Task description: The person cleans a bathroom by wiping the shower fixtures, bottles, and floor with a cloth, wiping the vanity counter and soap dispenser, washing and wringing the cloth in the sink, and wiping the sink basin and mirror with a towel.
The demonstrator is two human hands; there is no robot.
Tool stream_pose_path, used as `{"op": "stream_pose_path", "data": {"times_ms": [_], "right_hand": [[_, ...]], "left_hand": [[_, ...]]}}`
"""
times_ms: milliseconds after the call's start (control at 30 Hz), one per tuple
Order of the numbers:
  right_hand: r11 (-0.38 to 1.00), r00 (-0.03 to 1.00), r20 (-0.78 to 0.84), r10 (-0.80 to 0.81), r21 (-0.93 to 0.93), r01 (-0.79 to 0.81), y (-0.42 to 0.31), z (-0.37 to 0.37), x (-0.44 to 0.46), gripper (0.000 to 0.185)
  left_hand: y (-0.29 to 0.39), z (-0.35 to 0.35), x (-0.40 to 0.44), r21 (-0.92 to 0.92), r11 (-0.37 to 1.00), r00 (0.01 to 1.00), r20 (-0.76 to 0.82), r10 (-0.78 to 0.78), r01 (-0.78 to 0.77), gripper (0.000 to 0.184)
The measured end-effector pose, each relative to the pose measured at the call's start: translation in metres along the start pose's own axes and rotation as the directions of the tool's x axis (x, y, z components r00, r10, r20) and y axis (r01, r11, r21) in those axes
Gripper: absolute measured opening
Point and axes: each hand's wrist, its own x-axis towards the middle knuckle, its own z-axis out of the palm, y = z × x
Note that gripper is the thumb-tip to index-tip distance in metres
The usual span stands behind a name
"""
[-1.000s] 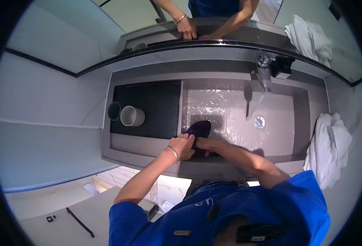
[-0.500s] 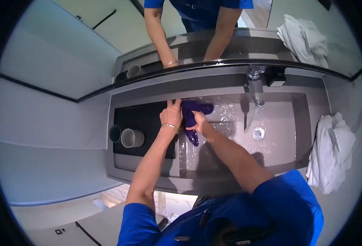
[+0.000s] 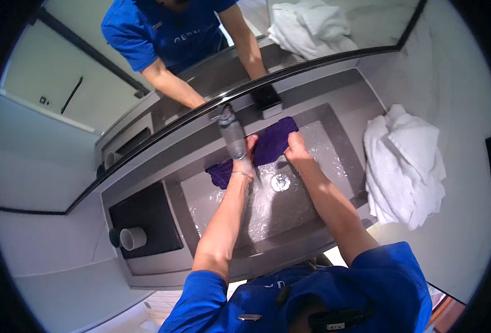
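A wet purple cloth (image 3: 275,142) is stretched between my two hands over the sink basin (image 3: 267,219). My right hand (image 3: 296,147) is closed on its right end. Beneath the tap (image 3: 233,133), my left hand (image 3: 247,159) grips the cloth nearer its middle, and part of the cloth hangs out to the left of that wrist. The tap hides some of the left fingers. Water runs over the left wrist and spreads across the basin floor around the round drain (image 3: 280,182).
Left of the basin, a black tray (image 3: 155,215) carries a white cup (image 3: 133,238) and a dark green cup (image 3: 114,237). A crumpled white towel (image 3: 404,166) lies on the right. Behind the tap are a black box (image 3: 267,101) and a mirror (image 3: 84,150).
Both hands have carried the purple cloth from the tray's edge rightward to the tap. The bunched cloth is now spread wider between them. The view has turned and shifted right.
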Motion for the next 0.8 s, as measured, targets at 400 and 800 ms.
{"op": "stream_pose_path", "data": {"times_ms": [400,800], "right_hand": [[0.557,0.942,-0.031,-0.335,-0.813,0.171,-0.151,-0.041,-0.005,0.034],[0.033,0.859,0.175,0.481,-0.983,0.181,-0.1,0.012,-0.091,0.043]], "left_hand": [[-0.113,0.052,0.023,0.926,0.326,0.967,0.117,0.227,-0.189,0.035],[-0.05,-0.113,-0.06,0.751,0.659,0.998,0.031,0.047,-0.054,0.021]]}}
